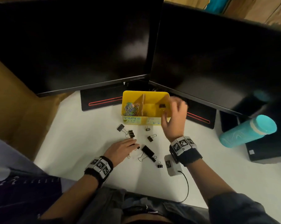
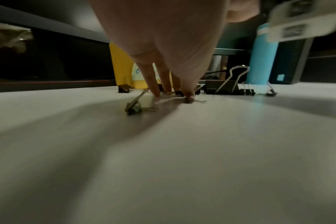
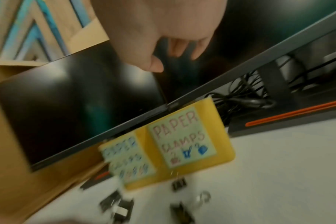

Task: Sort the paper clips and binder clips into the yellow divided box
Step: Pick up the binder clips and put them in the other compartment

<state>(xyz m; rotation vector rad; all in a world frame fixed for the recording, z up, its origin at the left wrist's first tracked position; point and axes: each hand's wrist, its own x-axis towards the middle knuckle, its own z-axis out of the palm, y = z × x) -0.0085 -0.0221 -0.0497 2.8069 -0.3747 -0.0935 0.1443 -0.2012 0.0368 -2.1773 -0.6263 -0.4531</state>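
The yellow divided box (image 1: 152, 94) stands under the monitors, with labels on its front (image 3: 182, 144). Coloured paper clips (image 1: 131, 108) fill its left compartment. A small black binder clip (image 1: 162, 105) shows inside the right compartment. My right hand (image 1: 169, 109) hovers over that side with fingers spread and holds nothing; the right wrist view (image 3: 171, 60) shows it empty too. My left hand (image 1: 135, 143) lies low on the table, its straight fingers (image 2: 155, 94) touching the surface and the thumb tip on a small binder clip (image 2: 189, 100). Several black binder clips lie around it, including a large binder clip (image 1: 148, 152).
Two dark monitors (image 1: 88, 46) overhang the back of the white table (image 1: 88, 126). A turquoise bottle (image 1: 248, 131) lies at the right beside a black case. A white device (image 1: 172, 165) with a cable sits near my right wrist. Cardboard borders the left side.
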